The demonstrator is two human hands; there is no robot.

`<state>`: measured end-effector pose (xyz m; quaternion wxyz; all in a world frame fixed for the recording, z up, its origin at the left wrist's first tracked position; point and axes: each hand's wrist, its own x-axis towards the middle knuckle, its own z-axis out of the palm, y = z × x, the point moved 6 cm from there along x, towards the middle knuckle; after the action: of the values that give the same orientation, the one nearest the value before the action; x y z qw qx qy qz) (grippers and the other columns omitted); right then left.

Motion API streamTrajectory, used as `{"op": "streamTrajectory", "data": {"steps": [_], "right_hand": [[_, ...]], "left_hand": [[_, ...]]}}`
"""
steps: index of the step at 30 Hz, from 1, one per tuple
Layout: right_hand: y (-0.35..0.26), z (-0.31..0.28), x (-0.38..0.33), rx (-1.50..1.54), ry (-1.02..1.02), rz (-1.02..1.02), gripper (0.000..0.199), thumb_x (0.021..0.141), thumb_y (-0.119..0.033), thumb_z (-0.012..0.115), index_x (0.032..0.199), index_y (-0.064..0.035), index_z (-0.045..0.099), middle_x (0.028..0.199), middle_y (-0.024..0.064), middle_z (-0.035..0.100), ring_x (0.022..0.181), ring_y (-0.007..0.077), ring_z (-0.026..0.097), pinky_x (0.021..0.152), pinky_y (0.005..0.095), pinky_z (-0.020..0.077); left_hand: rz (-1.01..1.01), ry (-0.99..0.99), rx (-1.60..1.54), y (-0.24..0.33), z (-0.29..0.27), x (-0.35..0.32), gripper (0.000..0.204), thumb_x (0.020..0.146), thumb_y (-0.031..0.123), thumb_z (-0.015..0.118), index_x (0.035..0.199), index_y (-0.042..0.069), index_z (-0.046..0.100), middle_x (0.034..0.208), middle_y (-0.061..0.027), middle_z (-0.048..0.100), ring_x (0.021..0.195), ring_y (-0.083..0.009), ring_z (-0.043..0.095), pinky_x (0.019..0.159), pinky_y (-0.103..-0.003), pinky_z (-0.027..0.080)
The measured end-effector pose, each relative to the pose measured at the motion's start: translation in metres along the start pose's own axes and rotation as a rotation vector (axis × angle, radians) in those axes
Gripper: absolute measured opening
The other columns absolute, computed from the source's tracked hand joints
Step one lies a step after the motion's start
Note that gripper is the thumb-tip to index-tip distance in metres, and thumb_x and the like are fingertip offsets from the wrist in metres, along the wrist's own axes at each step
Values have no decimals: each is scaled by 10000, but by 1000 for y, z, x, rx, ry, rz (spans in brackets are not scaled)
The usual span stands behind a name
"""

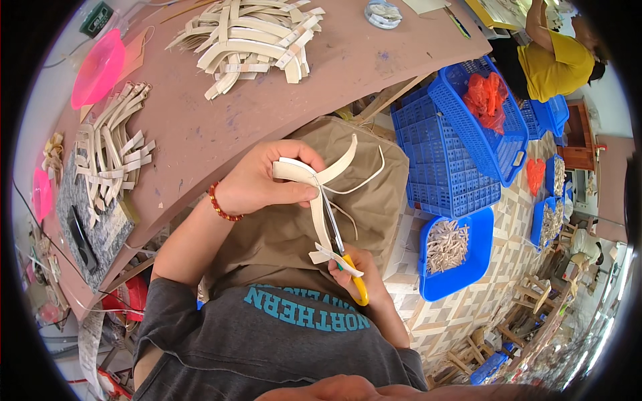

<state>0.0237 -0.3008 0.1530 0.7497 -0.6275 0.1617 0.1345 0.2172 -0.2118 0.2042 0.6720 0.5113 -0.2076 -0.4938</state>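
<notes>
My left hand (262,175) pinches a cream-coloured piece of curved, joined strips (340,167) between thumb and fingers, above my lap. Thin offcut-like strands (374,172) hang curling off its right side. In my right hand (376,281) is a pair of scissors (358,277) with yellow handles, its blades pointing up along the strips and reaching the point where they meet. The lower end of the piece lies across the scissors near my right fingers. Whether the blades are parted is hard to make out.
A large pile of similar strip pieces (261,43) lies on the brown table (348,73), with a smaller stack (114,144) at left near a pink basin (100,67). Blue crates (438,147) and a blue tub (475,250) of small pieces stand right. A person in yellow (555,63) is beyond.
</notes>
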Motion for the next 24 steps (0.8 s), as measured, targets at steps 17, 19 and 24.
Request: {"op": "streamTrajectory", "data": {"steps": [17,19,24], "right_hand": [[-8,-4,-2,-249,41,-60,479,732,-422,726,868,-15,513,639,105,518,586,232,520,577,315,425],[-14,-4,-4,-317,56,-33,491,704,-405,750,887,-19,508,655,127,536,614,293,550,582,336,431],[-21,-8,-5,-536,119,12,556,616,-373,807,924,-38,488,694,168,572,698,398,570,592,389,445]], "left_hand": [[244,-229,239,16,6,7,174,693,-81,681,635,62,600,702,-46,624,1012,-190,492,695,-260,454],[212,-223,247,15,5,6,174,685,-81,688,629,60,601,707,-41,620,1014,-189,488,694,-262,452],[263,-320,313,18,7,7,180,724,-125,619,687,50,594,1021,-81,472,877,-101,541,713,-221,501]]}}
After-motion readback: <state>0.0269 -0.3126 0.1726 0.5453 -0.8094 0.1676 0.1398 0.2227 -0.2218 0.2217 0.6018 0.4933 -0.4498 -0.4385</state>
